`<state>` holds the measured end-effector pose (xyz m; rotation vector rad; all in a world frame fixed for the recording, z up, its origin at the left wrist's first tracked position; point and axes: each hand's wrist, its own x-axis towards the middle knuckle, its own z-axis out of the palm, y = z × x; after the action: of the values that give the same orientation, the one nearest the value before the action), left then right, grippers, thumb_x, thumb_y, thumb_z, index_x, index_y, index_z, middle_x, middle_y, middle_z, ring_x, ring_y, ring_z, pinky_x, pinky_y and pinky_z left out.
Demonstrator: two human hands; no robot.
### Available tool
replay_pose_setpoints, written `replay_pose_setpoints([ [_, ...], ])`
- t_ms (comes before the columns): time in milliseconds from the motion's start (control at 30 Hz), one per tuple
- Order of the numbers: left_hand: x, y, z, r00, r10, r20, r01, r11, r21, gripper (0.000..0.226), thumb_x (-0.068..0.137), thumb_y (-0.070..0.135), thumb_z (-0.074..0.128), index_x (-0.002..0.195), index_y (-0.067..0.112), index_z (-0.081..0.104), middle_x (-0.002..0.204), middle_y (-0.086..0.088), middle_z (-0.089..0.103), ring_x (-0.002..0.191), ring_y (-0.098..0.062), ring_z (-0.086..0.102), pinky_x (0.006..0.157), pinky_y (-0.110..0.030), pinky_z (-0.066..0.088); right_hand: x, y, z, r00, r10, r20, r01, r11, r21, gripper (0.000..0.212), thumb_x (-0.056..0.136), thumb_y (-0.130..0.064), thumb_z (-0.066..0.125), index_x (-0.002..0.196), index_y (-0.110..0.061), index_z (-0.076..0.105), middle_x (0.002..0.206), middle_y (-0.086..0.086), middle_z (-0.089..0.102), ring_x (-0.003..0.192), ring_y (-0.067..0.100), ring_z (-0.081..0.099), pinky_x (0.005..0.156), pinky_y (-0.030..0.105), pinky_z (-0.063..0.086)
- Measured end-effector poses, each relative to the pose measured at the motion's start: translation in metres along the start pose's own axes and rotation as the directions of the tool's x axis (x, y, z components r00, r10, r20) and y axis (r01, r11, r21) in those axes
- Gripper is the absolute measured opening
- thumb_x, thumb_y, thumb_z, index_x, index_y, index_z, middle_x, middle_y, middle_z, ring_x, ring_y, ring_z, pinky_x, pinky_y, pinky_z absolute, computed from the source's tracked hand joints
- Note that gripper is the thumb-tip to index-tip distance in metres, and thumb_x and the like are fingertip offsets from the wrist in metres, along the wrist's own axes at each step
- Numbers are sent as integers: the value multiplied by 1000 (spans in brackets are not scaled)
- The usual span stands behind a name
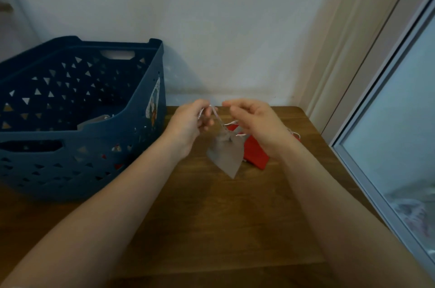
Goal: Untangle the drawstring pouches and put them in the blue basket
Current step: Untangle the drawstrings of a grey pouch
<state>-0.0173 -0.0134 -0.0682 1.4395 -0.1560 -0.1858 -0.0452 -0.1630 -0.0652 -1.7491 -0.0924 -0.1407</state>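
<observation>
Head view: blue basket (141, 104) far left on the wooden table (211, 217), a grey pouch inside. Your left hand (188, 125) pinches the white drawstring (215, 113); the grey pouch (224, 156) dangles. Your right hand (256, 125), fingers curled, holds cord over the red pouch (256, 156).

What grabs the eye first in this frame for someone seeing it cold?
The two hands at centre: the left hand and right hand pinch thin strings from which a grey pouch dangles above the wooden table. A red pouch sits just behind it, under the right hand. The big blue basket fills the left side against the wall.
</observation>
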Motion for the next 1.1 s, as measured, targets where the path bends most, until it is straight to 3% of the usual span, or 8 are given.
replay_pose_setpoints([
  [133, -3, 8, 1, 972, 232, -38, -214, 940, 265, 40, 90, 21, 56, 53, 11, 44, 53, 4, 39, 53, -6, 40, 62, -22, 37, -4, -3, 8, 978, -142, 151, 199, 843, -499, 10, 87, -19, 64, 94, -13, 68, 72, -9, 59, 65, 0, 50, 63, 20, 41],
  [200, -5, 12, 2, 962, 271, -23, -252, 921, 298, 42, 90, 20, 58, 52, 9, 44, 55, 6, 40, 53, -2, 42, 65, -20, 39, -5, -3, 11, 967, -160, 198, 246, 783, -571, 11, 88, -21, 62, 84, -11, 67, 65, -7, 56, 57, 1, 47, 57, 22, 37],
  [333, -12, 12, 5, 961, 276, 7, -270, 935, 230, 32, 91, 19, 58, 59, 13, 55, 61, 11, 50, 55, 2, 47, 57, -12, 39, -8, -6, 13, 977, -142, 159, 187, 927, -324, 21, 93, -16, 55, 79, -2, 62, 60, -3, 53, 50, 1, 47, 52, 19, 38],
  [467, -16, 1, 2, 988, 120, 93, -129, 987, 100, 10, 93, 24, 53, 89, 16, 58, 63, 7, 53, 52, -8, 44, 53, -22, 36, -9, -13, 15, 995, -68, 68, 66, 997, 29, 27, 96, -9, 48, 70, -12, 54, 54, -3, 42, 38, -1, 35, 40, 12, 28],
  [733, -21, -9, 0, 966, 63, 251, -138, 947, 292, 19, 95, 22, 50, 86, 12, 63, 65, 7, 61, 55, -5, 49, 54, -16, 41, -6, -14, 16, 997, -60, -40, 58, 998, -32, 22, 94, -11, 51, 79, -12, 67, 50, -10, 56, 40, -2, 47, 42, 10, 35],
  [867, -19, -11, -3, 965, -41, 261, 49, 999, -24, 18, 96, 18, 47, 91, 10, 62, 71, 0, 60, 53, -7, 46, 50, -17, 39, -5, -7, 13, 992, -22, -121, 28, 998, 48, 17, 96, -11, 48, 95, -17, 64, 48, -14, 50, 39, -1, 42, 42, 13, 33],
  [967, -19, -13, -4, 951, -112, 287, 205, 926, -318, 16, 96, 15, 44, 92, 9, 58, 77, 0, 59, 46, -4, 41, 40, -12, 34, -2, 2, 9, 965, 62, -256, -21, 987, 161, 19, 96, -8, 46, 99, -22, 58, 57, -4, 41, 40, 1, 32, 39, 15, 28],
  [1100, -22, -17, 3, 960, -169, 224, 184, 982, -48, 27, 98, 29, 43, 77, 15, 53, 64, 3, 49, 46, -7, 39, 41, -17, 31, -5, 2, 8, 932, 54, -357, 43, 966, 257, 21, 92, 0, 46, 85, -19, 54, 56, -2, 41, 43, 7, 32, 39, 17, 26],
])
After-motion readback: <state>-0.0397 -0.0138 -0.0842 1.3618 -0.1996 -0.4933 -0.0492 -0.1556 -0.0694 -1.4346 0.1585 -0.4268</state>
